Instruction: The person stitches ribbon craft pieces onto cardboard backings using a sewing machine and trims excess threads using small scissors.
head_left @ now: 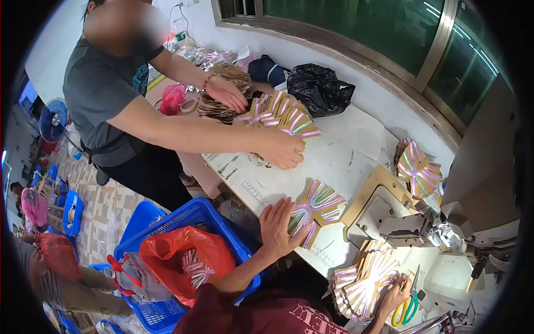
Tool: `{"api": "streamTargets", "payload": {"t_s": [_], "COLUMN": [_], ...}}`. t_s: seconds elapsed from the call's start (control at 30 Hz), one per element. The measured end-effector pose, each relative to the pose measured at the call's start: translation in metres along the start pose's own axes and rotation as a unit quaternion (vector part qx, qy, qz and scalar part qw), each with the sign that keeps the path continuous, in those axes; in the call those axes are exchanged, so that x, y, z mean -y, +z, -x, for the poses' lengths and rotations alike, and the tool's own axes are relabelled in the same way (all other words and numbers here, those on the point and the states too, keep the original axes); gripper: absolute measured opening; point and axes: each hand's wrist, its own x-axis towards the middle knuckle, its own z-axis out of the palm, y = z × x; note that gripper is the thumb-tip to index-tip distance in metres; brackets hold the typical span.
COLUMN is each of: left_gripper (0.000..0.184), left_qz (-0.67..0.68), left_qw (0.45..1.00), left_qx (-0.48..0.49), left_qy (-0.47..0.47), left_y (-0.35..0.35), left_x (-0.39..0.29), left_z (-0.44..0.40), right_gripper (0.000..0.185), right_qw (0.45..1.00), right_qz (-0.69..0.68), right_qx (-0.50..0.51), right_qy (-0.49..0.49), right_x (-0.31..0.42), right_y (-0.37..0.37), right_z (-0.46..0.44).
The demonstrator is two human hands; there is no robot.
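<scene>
My left hand (280,227) lies with its fingers spread against the left edge of a brown piece with pink and green shiny strips (318,210) on the white table (245,172). At the lower right, my right hand (396,295) has its fingers curled at the right edge of a fanned stack of similar striped pieces (364,281); its fingertips are partly hidden. Scissors with green and yellow handles (410,309) lie just right of that hand. The sewing machine (389,217) stands beyond the stack.
A co-worker (111,106) reaches both hands over a pile of striped pieces (278,111). A black plastic bag (320,89) lies behind it. More pieces (417,170) sit by the wall. A blue basket (150,239) holding a red bag (167,253) is at lower left.
</scene>
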Motion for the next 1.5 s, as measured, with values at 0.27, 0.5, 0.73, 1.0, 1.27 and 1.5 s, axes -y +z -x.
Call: {"api": "streamTargets", "payload": {"t_s": [0.27,0.5,0.73,1.0,1.27,1.5], "left_gripper": [0.055,0.054,0.049,0.054,0.058,0.056], "left_qz": [-0.006,-0.021,-0.039,0.128,0.251,0.093], "left_qw": [1.000,0.998,0.996,0.991,0.955,0.991], "left_qx": [-0.017,-0.055,-0.051,0.029,0.076,0.074], "left_qy": [0.016,0.030,0.055,-0.041,-0.141,-0.060], "left_y": [0.002,0.012,0.016,0.019,0.008,0.004], "left_x": [0.000,0.002,0.002,0.016,0.010,0.001], "left_z": [-0.001,0.006,0.012,0.008,0.005,0.008], "right_gripper": [0.012,0.020,0.026,0.028,0.020,0.026], "right_qw": [0.998,0.994,0.991,0.998,0.996,0.994], "right_qz": [-0.053,-0.036,0.071,0.039,-0.044,-0.042], "right_qx": [0.009,-0.017,0.018,0.042,-0.012,-0.009], "right_qy": [-0.022,-0.104,-0.115,-0.028,-0.074,-0.104], "right_x": [0.003,-0.007,0.005,0.004,-0.005,-0.004], "right_y": [0.004,0.003,-0.014,-0.024,-0.018,-0.014], "right_z": [-0.003,0.000,0.008,0.004,0.002,0.002]}}
